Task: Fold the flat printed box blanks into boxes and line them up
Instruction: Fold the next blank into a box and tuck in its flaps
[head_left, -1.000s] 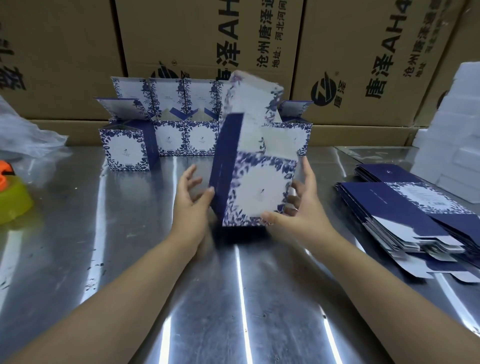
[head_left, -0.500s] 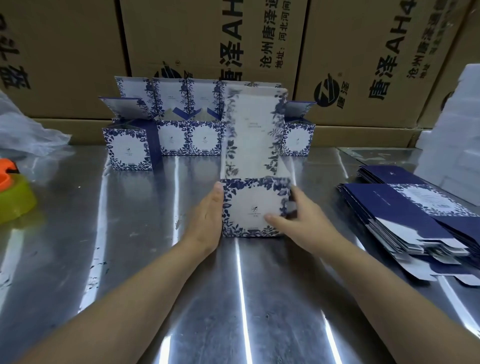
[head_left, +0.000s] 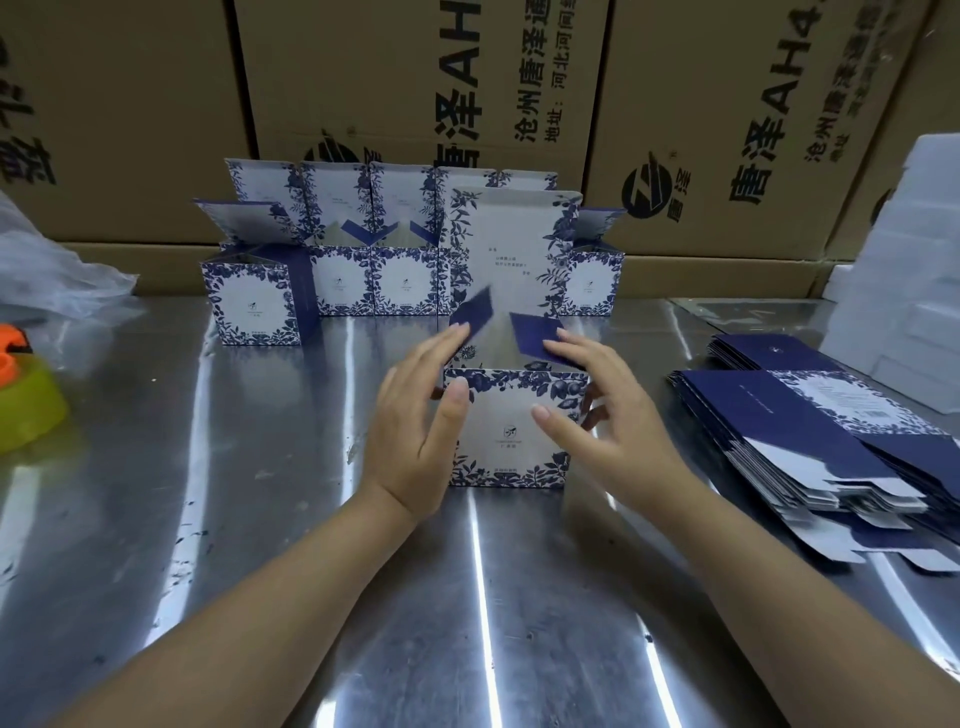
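Head: steel table (head_left: 249, 545), folded boxes (head_left: 253, 304), cardboard cartons (head_left: 363, 78)

I count at least six folded boxes (head_left: 405, 280) — five-plus along table (head_left: 234, 519) far edge, one near box (head_left: 509, 431); one blank stack (head_left: 789, 431) at right edge — three cartons (head_left: 415, 78) behind.

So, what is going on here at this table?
A person is folding a printed box on the metal table. The left hand and the right hand, both with open fingers, touch its two blue side flaps, and its tall lid stands upright. A row of folded boxes stands behind it by the cartons, and a stack of flat blanks lies to the right.
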